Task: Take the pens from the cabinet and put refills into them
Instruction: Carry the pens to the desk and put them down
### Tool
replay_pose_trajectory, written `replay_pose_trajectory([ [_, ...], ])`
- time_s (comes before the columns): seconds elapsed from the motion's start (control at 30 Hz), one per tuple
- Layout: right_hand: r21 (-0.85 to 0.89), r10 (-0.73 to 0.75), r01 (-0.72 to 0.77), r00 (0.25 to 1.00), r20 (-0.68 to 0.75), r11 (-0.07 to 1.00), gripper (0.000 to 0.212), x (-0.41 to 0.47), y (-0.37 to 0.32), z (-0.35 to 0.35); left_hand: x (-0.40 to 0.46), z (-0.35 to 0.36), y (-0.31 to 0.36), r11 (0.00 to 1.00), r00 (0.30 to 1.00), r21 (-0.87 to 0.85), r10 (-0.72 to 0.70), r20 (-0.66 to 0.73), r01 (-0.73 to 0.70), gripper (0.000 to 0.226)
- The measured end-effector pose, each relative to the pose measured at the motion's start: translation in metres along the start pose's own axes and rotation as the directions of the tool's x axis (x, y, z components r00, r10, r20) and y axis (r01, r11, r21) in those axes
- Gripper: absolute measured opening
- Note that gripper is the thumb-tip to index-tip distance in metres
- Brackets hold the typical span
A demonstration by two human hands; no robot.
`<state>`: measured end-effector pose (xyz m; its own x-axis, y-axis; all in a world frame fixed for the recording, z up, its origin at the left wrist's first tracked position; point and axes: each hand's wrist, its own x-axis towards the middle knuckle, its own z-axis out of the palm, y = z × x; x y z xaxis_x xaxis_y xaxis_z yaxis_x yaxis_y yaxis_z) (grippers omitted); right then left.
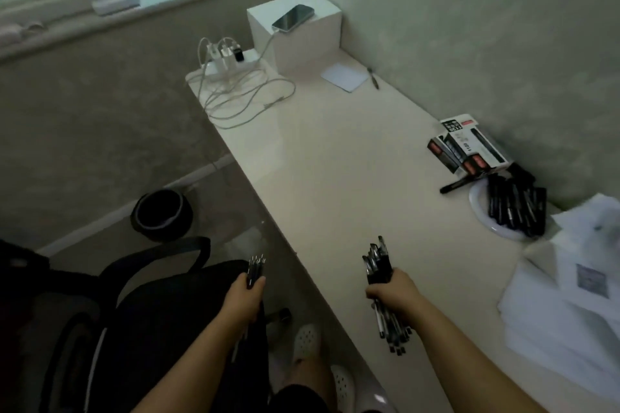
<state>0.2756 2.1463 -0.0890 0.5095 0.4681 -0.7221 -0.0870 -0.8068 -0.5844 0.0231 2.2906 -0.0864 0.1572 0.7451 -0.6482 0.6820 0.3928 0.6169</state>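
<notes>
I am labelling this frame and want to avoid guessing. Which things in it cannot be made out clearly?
- Head view: the lower ends of the thin bundle in the left hand are lost against the dark chair.
- Print on the boxes is too small and blurred to read.
- The white papers are cut by the right edge.
- The count of pens in the right hand is unclear; they overlap.

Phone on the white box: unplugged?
No. The phone lies on top of the white box with a white cable running from its end down toward the chargers.
</notes>
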Motion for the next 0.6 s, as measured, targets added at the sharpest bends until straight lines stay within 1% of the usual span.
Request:
replay_pose_trajectory([
  [0.1,0.042,0.054,-0.051,0.994,-0.09,0.998,0.045,0.013,-0.005,-0.012,0.036,0.022,0.043,0.986,0.994,0.137,0.084,0.073,-0.093,0.017],
  [0.2,0.111,0.106,-0.088,0.98,-0.167,0.99,0.046,0.028,-0.014,-0.02,0.071,0.048,0.089,0.957,0.974,0.218,0.159,0.162,-0.192,0.024],
  [0.37,0.2,0.195,-0.145,0.945,-0.262,0.969,0.045,0.056,-0.036,-0.024,0.124,0.082,0.152,0.897,0.926,0.33,0.18,0.332,-0.293,0.028],
  [0.47,0.254,0.25,-0.175,0.92,-0.303,0.951,0.046,0.069,-0.046,-0.024,0.146,0.094,0.18,0.82,0.884,0.403,0.241,0.4,-0.406,0.025],
  [0.6,0.297,0.339,-0.235,0.864,-0.373,0.926,0.05,0.073,-0.052,-0.023,0.16,0.106,0.198,0.702,0.856,0.509,0.306,0.417,-0.499,0.024],
])
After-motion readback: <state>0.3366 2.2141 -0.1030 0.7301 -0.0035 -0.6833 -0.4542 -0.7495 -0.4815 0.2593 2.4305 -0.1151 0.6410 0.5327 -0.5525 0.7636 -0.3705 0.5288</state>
